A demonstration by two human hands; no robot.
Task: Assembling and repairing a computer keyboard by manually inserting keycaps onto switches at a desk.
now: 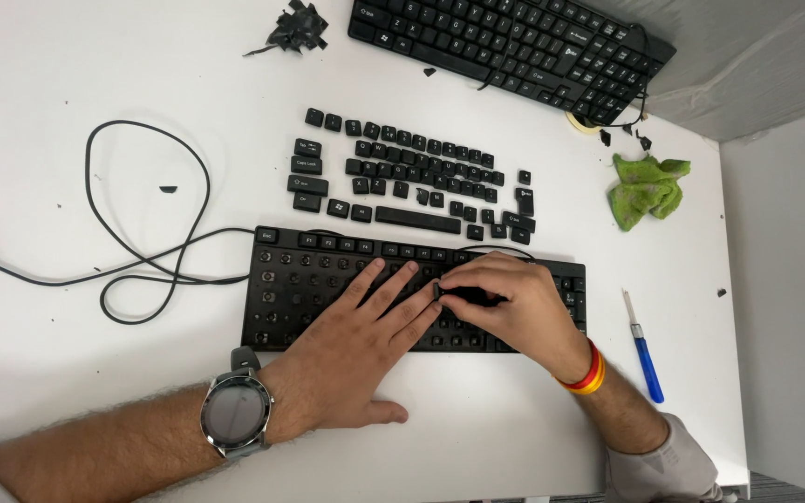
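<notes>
A black keyboard (300, 279) with most keycaps removed lies on the white table (48, 93). My left hand (361, 349) rests flat on its middle, fingers spread, a grey wristwatch (235, 413) on the wrist. My right hand (519, 307) is curled over the keyboard's right half, fingertips pinching a small black keycap (439, 290) against the board. Loose black keycaps (402, 177) lie in rows just beyond the keyboard.
A second full black keyboard (514, 47) sits at the far edge. A black cable (142, 233) loops on the left. A green cloth (647, 189), a blue-handled tool (643, 346) and a scrap of black tape (295, 28) lie around.
</notes>
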